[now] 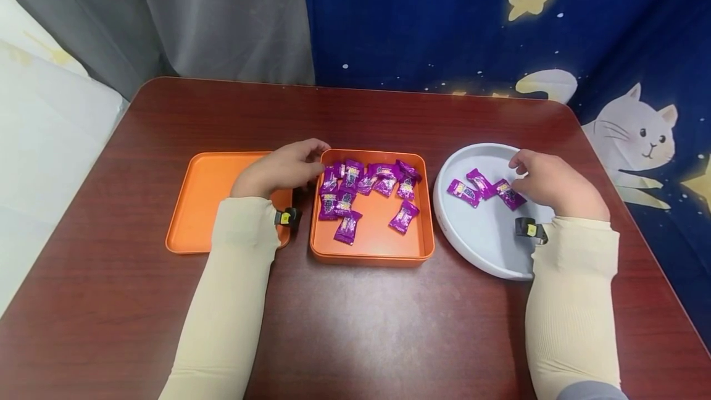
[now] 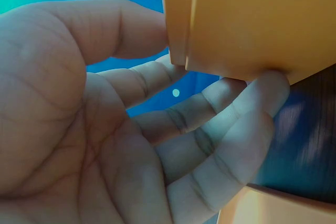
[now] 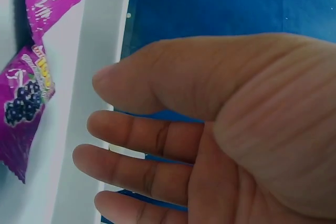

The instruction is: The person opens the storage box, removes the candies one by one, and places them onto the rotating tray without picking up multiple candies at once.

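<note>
My left hand (image 1: pixel 283 168) is at the back left corner of an orange box (image 1: pixel 372 258). In the left wrist view its thumb rests by the box's rim, and its curved fingers (image 2: pixel 226 90) hold the corner. Inside the box lie several purple wrapped candies (image 1: pixel 347 227), mostly along its back and left. Over the right part of a pale grey round tray (image 1: pixel 472 249) is my right hand (image 1: pixel 555 184), thumb and fingers apart and nothing between them. Its fingertips are near a purple candy (image 1: pixel 508 195); two more candies (image 1: pixel 463 192) lie to the left on the tray.
An orange lid (image 1: pixel 200 202) lies flat on the dark red-brown table (image 1: pixel 355 332), left of the box and partly under my left forearm. Dark wrist cameras (image 1: pixel 530 230) are strapped to both wrists. Grey and blue curtains (image 1: pixel 400 23) hang behind the table.
</note>
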The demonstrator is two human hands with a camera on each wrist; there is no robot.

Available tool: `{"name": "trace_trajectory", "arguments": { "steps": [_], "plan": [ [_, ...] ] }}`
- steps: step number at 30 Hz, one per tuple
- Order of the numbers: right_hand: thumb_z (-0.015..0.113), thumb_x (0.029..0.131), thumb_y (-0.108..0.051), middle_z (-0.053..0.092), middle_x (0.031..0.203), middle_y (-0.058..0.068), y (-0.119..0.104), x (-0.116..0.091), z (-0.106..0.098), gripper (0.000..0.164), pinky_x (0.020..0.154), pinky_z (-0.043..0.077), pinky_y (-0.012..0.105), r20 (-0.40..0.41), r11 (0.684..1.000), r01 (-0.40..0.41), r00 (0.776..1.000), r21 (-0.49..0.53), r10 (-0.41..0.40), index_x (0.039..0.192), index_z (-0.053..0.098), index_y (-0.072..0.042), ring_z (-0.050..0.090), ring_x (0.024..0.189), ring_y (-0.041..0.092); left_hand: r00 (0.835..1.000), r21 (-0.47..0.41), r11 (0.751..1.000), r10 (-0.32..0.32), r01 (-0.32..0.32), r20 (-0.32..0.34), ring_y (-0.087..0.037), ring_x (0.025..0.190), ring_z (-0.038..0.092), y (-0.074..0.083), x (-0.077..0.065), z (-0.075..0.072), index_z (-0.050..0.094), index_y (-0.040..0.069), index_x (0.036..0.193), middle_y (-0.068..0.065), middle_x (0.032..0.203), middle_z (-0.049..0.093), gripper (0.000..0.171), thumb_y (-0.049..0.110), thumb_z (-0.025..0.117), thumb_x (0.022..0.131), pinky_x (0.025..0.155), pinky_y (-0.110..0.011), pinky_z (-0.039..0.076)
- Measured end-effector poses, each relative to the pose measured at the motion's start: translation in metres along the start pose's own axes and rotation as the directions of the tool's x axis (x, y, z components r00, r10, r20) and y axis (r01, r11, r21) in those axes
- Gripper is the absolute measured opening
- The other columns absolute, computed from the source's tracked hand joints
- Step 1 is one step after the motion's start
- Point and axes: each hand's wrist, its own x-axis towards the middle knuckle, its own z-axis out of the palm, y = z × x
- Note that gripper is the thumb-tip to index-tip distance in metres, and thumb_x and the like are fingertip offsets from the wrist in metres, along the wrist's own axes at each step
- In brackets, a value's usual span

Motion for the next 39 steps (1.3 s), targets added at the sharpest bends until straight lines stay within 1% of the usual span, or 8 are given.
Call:
{"name": "trace_trajectory", "arguments": {
  "steps": [4,12,18,23,30,32,36,39],
  "plan": [
    [0.068,0.081,-0.017,0.054,0.118,0.029,-0.002,-0.003,-0.004,0.050,0.077,0.046,0.064,-0.004,1.000,0.010,1.000,0.000,-0.010,0.125,0.050,-0.002,0.050,0.102,0.043,1.000,-0.005,1.000,0.001,-0.001,0.001,-0.027,0.086,0.056,0.000,0.000,0.000,0.042,0.017,0.134,-0.009,0.111,0.054,0.041,0.025,0.050,0.094,0.076,-0.042,0.053],
    [0.068,0.081,-0.014,0.057,0.117,0.027,-0.016,-0.013,-0.014,0.045,0.081,0.046,0.062,-0.053,0.995,0.100,0.994,0.002,-0.100,0.121,0.052,-0.002,0.051,0.105,0.042,1.000,-0.005,1.000,0.013,-0.013,0.004,-0.028,0.087,0.057,0.002,0.000,0.000,0.042,0.016,0.134,-0.009,0.111,0.054,0.041,0.024,0.050,0.094,0.078,-0.043,0.053],
    [0.067,0.082,-0.016,0.056,0.120,0.025,-0.041,-0.021,-0.021,0.047,0.080,0.048,0.060,-0.060,0.989,0.147,0.987,0.007,-0.147,0.124,0.050,-0.004,0.050,0.107,0.041,1.000,-0.006,1.000,0.008,-0.008,0.002,-0.028,0.087,0.057,0.003,0.000,0.000,0.042,0.017,0.133,-0.009,0.112,0.053,0.040,0.025,0.050,0.094,0.078,-0.043,0.053],
    [0.066,0.083,-0.016,0.055,0.121,0.022,-0.067,-0.026,-0.020,0.048,0.077,0.051,0.056,-0.064,0.979,0.204,0.977,-0.009,-0.204,0.127,0.050,-0.006,0.051,0.106,0.039,1.000,0.010,1.000,0.011,-0.011,-0.002,-0.027,0.086,0.056,0.003,0.000,-0.001,0.042,0.016,0.133,-0.009,0.111,0.054,0.041,0.025,0.049,0.094,0.077,-0.042,0.053],
    [0.065,0.083,-0.011,0.056,0.122,0.019,-0.100,-0.024,-0.012,0.046,0.084,0.049,0.055,-0.063,0.956,0.292,0.954,-0.010,-0.292,0.126,0.051,-0.007,0.051,0.107,0.035,1.000,0.000,1.000,0.018,-0.018,0.000,-0.028,0.086,0.057,0.002,-0.002,-0.001,0.041,0.015,0.134,-0.010,0.111,0.053,0.042,0.024,0.050,0.094,0.077,-0.042,0.053],
    [0.066,0.082,-0.011,0.056,0.122,0.018,-0.108,-0.023,-0.011,0.046,0.082,0.052,0.053,-0.055,0.956,0.293,0.955,0.002,-0.293,0.126,0.051,-0.008,0.052,0.106,0.033,1.000,-0.001,1.000,0.018,-0.018,-0.002,-0.028,0.086,0.057,0.001,-0.002,-0.001,0.042,0.015,0.134,-0.010,0.111,0.052,0.042,0.024,0.050,0.094,0.077,-0.042,0.053],
    [0.065,0.083,-0.012,0.057,0.120,0.016,-0.120,-0.021,-0.007,0.045,0.068,0.056,0.043,-0.046,0.955,0.295,0.955,0.029,-0.293,0.125,0.051,-0.009,0.056,0.095,0.028,1.000,-0.001,1.000,0.014,-0.014,-0.006,-0.028,0.086,0.056,0.001,-0.002,-0.001,0.042,0.015,0.134,-0.010,0.110,0.053,0.041,0.024,0.050,0.094,0.076,-0.042,0.053],
    [0.064,0.083,-0.012,0.058,0.118,0.015,-0.127,-0.018,-0.003,0.043,0.070,0.056,0.043,-0.048,0.950,0.310,0.950,0.036,-0.309,0.123,0.051,-0.008,0.056,0.095,0.027,1.000,0.000,1.000,0.017,-0.017,0.000,-0.028,0.087,0.056,0.001,-0.001,-0.001,0.041,0.015,0.134,-0.010,0.111,0.053,0.042,0.023,0.049,0.094,0.077,-0.042,0.053]
  ]
}}
